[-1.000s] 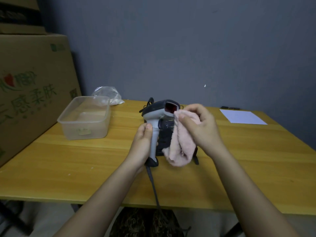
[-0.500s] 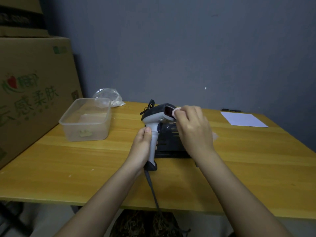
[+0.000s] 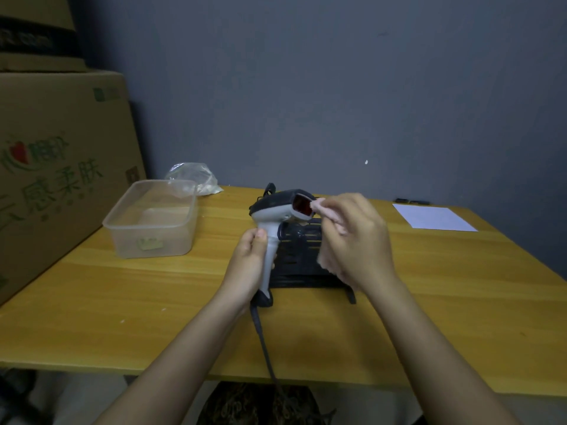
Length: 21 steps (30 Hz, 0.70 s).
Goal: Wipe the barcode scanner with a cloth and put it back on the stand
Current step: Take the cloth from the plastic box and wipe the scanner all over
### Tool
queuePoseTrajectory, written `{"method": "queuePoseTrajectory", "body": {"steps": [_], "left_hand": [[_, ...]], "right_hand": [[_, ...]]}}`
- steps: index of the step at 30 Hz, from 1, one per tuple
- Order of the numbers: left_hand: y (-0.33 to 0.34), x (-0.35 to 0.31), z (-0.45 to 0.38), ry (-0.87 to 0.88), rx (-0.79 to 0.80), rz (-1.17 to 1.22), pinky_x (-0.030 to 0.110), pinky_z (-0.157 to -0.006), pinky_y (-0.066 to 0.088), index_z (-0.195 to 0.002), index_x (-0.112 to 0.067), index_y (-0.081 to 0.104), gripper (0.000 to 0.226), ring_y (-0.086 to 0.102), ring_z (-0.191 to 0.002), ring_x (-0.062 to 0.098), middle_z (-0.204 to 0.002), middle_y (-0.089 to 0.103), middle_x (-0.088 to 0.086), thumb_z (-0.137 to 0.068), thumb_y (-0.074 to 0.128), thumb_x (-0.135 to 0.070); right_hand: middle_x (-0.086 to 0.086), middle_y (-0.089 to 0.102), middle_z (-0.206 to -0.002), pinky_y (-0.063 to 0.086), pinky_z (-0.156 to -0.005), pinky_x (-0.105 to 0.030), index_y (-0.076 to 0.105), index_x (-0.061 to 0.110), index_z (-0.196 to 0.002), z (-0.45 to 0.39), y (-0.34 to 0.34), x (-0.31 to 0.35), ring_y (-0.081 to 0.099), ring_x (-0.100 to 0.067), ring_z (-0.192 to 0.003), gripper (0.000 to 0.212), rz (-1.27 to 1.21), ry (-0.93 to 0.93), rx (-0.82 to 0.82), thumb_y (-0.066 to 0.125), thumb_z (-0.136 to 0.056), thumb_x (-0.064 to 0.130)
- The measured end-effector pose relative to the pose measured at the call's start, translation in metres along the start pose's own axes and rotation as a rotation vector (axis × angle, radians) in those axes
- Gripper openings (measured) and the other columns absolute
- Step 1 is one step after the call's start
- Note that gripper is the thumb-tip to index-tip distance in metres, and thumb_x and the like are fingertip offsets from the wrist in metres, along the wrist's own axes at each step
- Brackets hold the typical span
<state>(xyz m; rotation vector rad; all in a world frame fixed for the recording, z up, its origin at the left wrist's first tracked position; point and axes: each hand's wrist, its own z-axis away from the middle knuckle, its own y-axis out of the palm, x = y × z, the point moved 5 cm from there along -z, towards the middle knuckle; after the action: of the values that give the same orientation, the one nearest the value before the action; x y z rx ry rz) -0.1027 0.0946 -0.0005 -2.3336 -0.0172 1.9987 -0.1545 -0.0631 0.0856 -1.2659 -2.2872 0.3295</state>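
A grey and black barcode scanner [image 3: 277,210] with a red window stands upright over the middle of the wooden table [image 3: 129,317]. My left hand [image 3: 247,265] grips its pale handle from the left. My right hand [image 3: 357,240] holds a pink cloth [image 3: 326,213] and presses a corner of it against the red window. Behind the scanner a black slotted stand [image 3: 302,259] rests on the table, partly hidden by my right hand. The scanner's dark cable [image 3: 262,338] runs down off the near table edge.
A clear plastic tub [image 3: 153,219] sits at the table's left, with a crumpled plastic bag [image 3: 193,176] behind it. Large cardboard boxes [image 3: 55,167] stand at the far left. A white sheet of paper [image 3: 432,219] lies at the back right.
My right hand has bunched the hanging cloth and brought it up from beside the scanner body to the red window. My left hand keeps its grip on the handle.
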Motion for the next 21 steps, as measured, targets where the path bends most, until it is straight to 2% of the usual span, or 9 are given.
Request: {"method": "queuePoseTrajectory", "body": {"steps": [2,3,5,7,10,13,15,18,21], "left_hand": [[0.000,0.000,0.002,0.020,-0.006,-0.005,0.044,-0.089,0.047,-0.105,-0.021,0.055,0.030,0.058,-0.096,0.027,-0.097,0.058,0.006,-0.099,0.032,-0.039],[-0.001,-0.001,0.003,0.030,-0.017,-0.004,0.043,-0.087,0.048,-0.101,-0.023,0.055,0.028,0.058,-0.095,0.026,-0.095,0.057,0.006,-0.099,0.032,-0.038],[-0.006,0.000,0.002,0.044,-0.038,-0.006,0.037,-0.082,0.047,-0.103,-0.020,0.055,0.029,0.057,-0.093,0.022,-0.094,0.058,0.005,-0.099,0.031,-0.037],[-0.009,-0.002,0.003,0.073,-0.041,-0.020,0.024,-0.075,0.045,-0.103,-0.019,0.055,0.029,0.055,-0.089,0.015,-0.092,0.058,0.002,-0.100,0.031,-0.035],[-0.008,-0.008,0.006,0.121,-0.049,-0.043,0.012,-0.062,0.040,-0.085,-0.028,0.051,0.024,0.048,-0.072,0.006,-0.079,0.050,-0.005,-0.100,0.032,-0.030],[-0.007,-0.007,0.006,0.110,-0.058,-0.041,0.014,-0.065,0.040,-0.084,-0.025,0.052,0.026,0.048,-0.072,0.008,-0.079,0.049,-0.001,-0.100,0.032,-0.032],[-0.003,-0.005,0.006,0.081,-0.034,0.011,0.026,-0.070,0.044,-0.095,-0.013,0.055,0.031,0.051,-0.078,0.017,-0.085,0.051,0.007,-0.100,0.032,-0.034],[0.000,-0.005,0.006,0.040,-0.024,0.070,0.030,-0.068,0.047,-0.104,-0.013,0.055,0.032,0.054,-0.076,0.018,-0.087,0.055,0.008,-0.100,0.033,-0.036],[-0.003,-0.002,0.004,0.033,-0.042,0.046,0.040,-0.073,0.046,-0.100,-0.015,0.056,0.033,0.053,-0.077,0.022,-0.087,0.055,0.010,-0.099,0.033,-0.040]], "right_hand": [[-0.010,0.063,-0.086,0.044,-0.056,-0.036,0.067,0.005,-0.085,0.003,0.009,0.011,0.054,-0.026,-0.077,0.010,0.198,-0.189,0.027,0.064,-0.078,-0.002],[-0.011,0.062,-0.084,0.044,-0.053,-0.036,0.067,0.004,-0.084,0.001,0.012,0.010,0.054,-0.027,-0.076,0.010,0.223,-0.213,0.072,0.063,-0.077,-0.003],[-0.008,0.061,-0.084,0.046,-0.057,-0.034,0.070,0.006,-0.086,-0.002,0.013,0.003,0.054,-0.024,-0.080,0.015,0.152,-0.153,0.139,0.063,-0.076,-0.002],[-0.008,0.061,-0.085,0.045,-0.059,-0.032,0.070,0.007,-0.086,-0.003,0.009,0.001,0.053,-0.024,-0.082,0.016,0.125,-0.122,0.108,0.063,-0.075,-0.002],[-0.009,0.061,-0.082,0.049,-0.058,-0.037,0.070,0.006,-0.083,0.000,0.011,0.002,0.056,-0.027,-0.078,0.013,0.079,-0.104,0.090,0.062,-0.076,-0.001],[-0.010,0.062,-0.093,0.046,-0.071,-0.030,0.072,0.008,-0.090,0.001,0.010,0.000,0.059,-0.025,-0.086,0.014,-0.049,-0.016,0.015,0.065,-0.080,0.001],[-0.010,0.062,-0.109,0.046,-0.080,-0.026,0.072,0.010,-0.095,0.004,0.015,-0.004,0.058,-0.022,-0.100,0.014,-0.100,0.055,0.016,0.063,-0.085,0.004],[-0.002,0.061,-0.120,0.039,-0.096,-0.012,0.069,0.010,-0.109,0.010,0.023,-0.008,0.053,-0.010,-0.117,0.022,-0.275,0.123,0.073,0.060,-0.090,0.004],[-0.006,0.058,-0.128,0.034,-0.100,-0.010,0.060,0.010,-0.124,0.016,0.028,-0.009,0.049,-0.003,-0.121,0.031,-0.352,0.101,0.188,0.053,-0.094,0.005]]}}
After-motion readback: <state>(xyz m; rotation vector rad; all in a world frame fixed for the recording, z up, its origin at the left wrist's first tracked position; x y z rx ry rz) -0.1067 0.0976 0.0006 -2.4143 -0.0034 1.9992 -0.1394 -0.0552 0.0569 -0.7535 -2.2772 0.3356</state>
